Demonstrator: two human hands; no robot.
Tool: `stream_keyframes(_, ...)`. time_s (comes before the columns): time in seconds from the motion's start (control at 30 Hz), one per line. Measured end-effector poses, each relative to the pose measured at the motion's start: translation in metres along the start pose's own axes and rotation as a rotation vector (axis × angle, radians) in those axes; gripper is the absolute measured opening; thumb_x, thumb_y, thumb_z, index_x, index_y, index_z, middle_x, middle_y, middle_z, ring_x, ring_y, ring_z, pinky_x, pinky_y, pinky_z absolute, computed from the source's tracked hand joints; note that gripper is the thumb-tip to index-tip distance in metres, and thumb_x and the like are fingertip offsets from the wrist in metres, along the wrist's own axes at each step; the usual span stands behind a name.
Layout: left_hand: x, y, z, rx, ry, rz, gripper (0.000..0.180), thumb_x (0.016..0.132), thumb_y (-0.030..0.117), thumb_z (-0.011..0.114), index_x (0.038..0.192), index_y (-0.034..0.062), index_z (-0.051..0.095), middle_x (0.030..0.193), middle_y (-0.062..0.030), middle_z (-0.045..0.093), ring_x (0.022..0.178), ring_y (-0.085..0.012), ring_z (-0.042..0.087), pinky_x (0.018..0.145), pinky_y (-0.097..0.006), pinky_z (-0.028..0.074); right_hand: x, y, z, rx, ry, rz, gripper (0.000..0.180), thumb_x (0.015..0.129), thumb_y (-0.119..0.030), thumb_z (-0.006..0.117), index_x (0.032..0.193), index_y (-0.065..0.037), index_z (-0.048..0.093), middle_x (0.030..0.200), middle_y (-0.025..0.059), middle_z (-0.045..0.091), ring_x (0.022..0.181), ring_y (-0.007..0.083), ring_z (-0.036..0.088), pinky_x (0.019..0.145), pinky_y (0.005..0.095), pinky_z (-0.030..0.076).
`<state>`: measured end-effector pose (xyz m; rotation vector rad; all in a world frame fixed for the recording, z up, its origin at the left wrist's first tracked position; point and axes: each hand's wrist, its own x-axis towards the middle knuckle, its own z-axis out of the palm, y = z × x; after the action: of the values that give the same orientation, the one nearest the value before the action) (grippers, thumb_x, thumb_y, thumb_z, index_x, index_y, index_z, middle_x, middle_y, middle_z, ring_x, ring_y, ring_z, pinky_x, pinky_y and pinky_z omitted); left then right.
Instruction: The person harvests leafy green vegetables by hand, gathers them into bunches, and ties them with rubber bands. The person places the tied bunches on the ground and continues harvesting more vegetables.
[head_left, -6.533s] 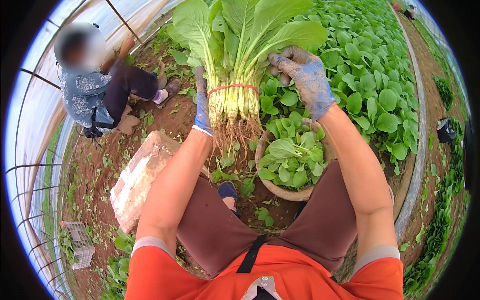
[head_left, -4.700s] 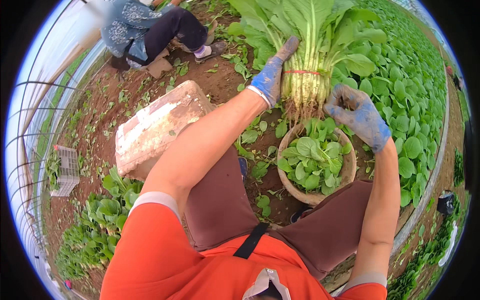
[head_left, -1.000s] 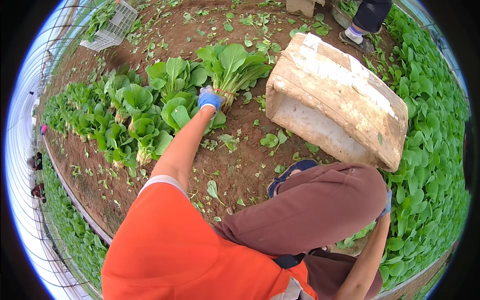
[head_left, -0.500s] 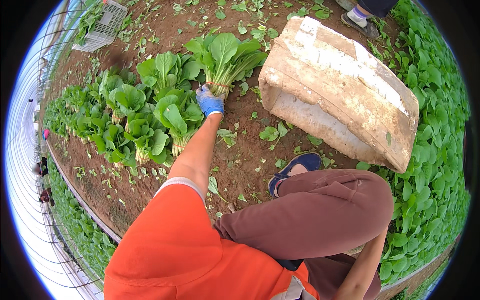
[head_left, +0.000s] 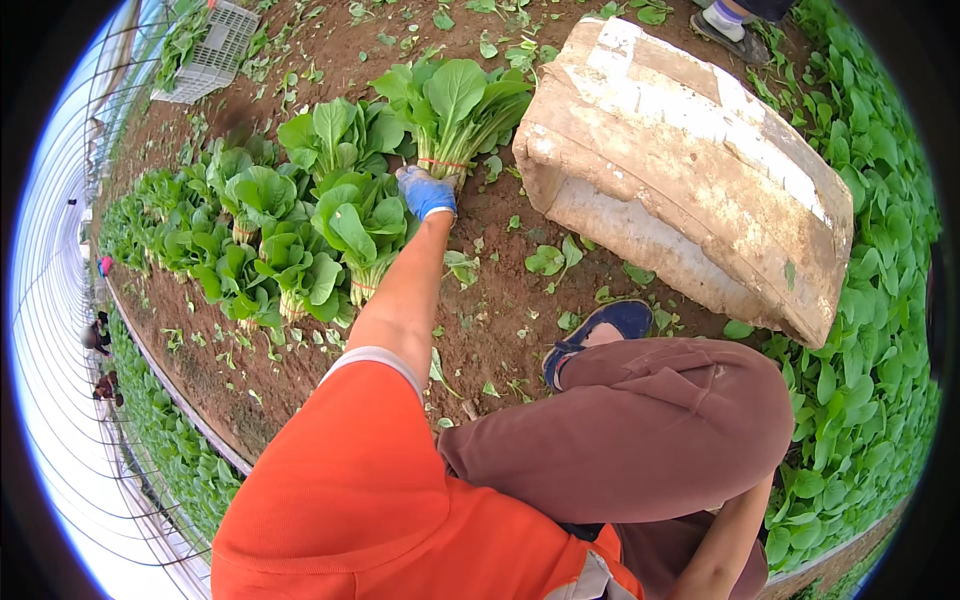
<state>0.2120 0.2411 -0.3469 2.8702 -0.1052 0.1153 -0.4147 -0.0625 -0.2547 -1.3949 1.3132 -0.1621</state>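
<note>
My left hand [head_left: 427, 192], in a blue glove, is closed at the root end of a bundle of leafy greens [head_left: 455, 105], whose stems are tied with a red band. The bundle stands at the right end of several similar tied bundles [head_left: 262, 200] on the soil, its leaves spread upward and away from me. My fingers are partly hidden by the stems. My right forearm [head_left: 728, 535] passes down beside my bent knee at the lower right, and the hand itself is out of sight.
A worn, dirt-stained box [head_left: 690, 170] lies tilted at the right. Leafy plants [head_left: 870, 300] grow beyond it. A grey crate [head_left: 213, 52] with greens stands at the far left. Another person's shoe [head_left: 735, 42] shows at the top right. Loose leaves litter the soil [head_left: 500, 330].
My left hand stays at the base of the bundle and has shifted only slightly upward against the stems. The whole view has moved a little.
</note>
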Motion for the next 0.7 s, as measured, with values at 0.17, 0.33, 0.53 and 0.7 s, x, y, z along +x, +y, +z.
stream_keyframes(0.17, 0.017, 0.046, -0.046, 0.089, -0.112, -0.081, 0.11, 0.056, 0.064, 0.08, 0.134, -0.0036, 0.04, 0.139, -0.0235, 0.039, 0.128, -0.0371, 0.042, 0.1, -0.046, 0.041, -0.001, 0.002, 0.0, -0.043, 0.006, -0.035, 0.03, 0.096, -0.016, 0.053, 0.121, -0.001, 0.058, 0.105, 0.0068, 0.066, 0.087, 0.014, 0.06, 0.078, 0.0277, 0.05)
stream_keyframes(0.33, 0.088, 0.005, -0.004, -0.214, -0.285, -0.063, 0.127, 0.059, 0.063, 0.08, 0.144, -0.0091, 0.019, 0.143, -0.03, 0.035, 0.13, -0.0379, 0.041, 0.108, -0.037, 0.035, 0.007, -0.001, 0.009, -0.002, -0.059, -0.035, 0.029, 0.096, -0.016, 0.052, 0.121, -0.002, 0.058, 0.103, 0.0063, 0.066, 0.085, 0.0139, 0.06, 0.077, 0.0277, 0.049)
stream_keyframes(0.53, 0.095, -0.018, 0.033, -0.557, -0.263, -0.143, 0.1, 0.074, 0.048, 0.077, 0.141, -0.009, 0.03, 0.14, -0.0236, 0.043, 0.124, -0.0334, 0.048, 0.103, -0.036, 0.038, 0.015, 0.007, 0.01, -0.042, -0.037, 0.014, 0.029, 0.096, -0.016, 0.049, 0.12, -0.002, 0.058, 0.099, 0.0065, 0.065, 0.083, 0.0148, 0.061, 0.075, 0.0284, 0.05)
stream_keyframes(0.7, 0.087, 0.01, 0.032, -0.822, -0.371, -0.419, 0.111, 0.069, 0.058, 0.077, 0.143, -0.0082, 0.027, 0.142, -0.0206, 0.041, 0.12, -0.0325, 0.049, 0.1, -0.041, 0.04, 0.017, 0.017, -0.009, -0.141, -0.051, -0.043, 0.029, 0.096, -0.016, 0.051, 0.121, -0.001, 0.057, 0.099, 0.0069, 0.065, 0.083, 0.0155, 0.061, 0.075, 0.0288, 0.05)
